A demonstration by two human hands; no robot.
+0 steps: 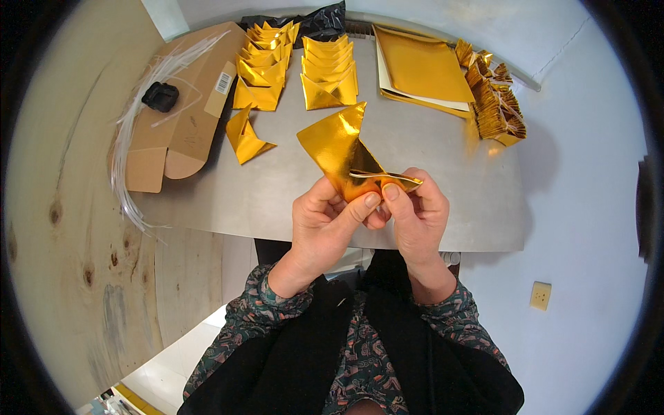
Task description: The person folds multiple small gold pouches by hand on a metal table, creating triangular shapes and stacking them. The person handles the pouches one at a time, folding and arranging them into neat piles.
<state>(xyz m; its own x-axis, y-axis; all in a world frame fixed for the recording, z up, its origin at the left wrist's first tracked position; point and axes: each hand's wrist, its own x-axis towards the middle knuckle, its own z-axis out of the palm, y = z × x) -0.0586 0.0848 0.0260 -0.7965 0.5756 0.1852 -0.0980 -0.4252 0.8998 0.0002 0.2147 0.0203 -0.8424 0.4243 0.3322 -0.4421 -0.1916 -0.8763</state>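
Note:
Between my hands, above the front part of the grey metal table (470,214), is a partly folded sheet of shiny gold paper (337,146). My left hand (324,220) pinches its lower left part, thumb in front and fingers behind. With thumb and fingers, my right hand (420,211) grips the lower right fold, close beside the left thumb. A pointed flap stands up to the upper left, and a white inner edge shows along the fold. To the left lies a single folded gold piece (247,138), apart from both hands.
Two rows of folded gold pieces (261,77) (330,79) stand at the back. Flat gold sheets (422,66) lie right of them, beside bundled pleated gold paper (499,104). At left, a cardboard box (197,128) carries clear plastic strips (131,131) and a black object (160,97). Black plastic (321,24) lies behind.

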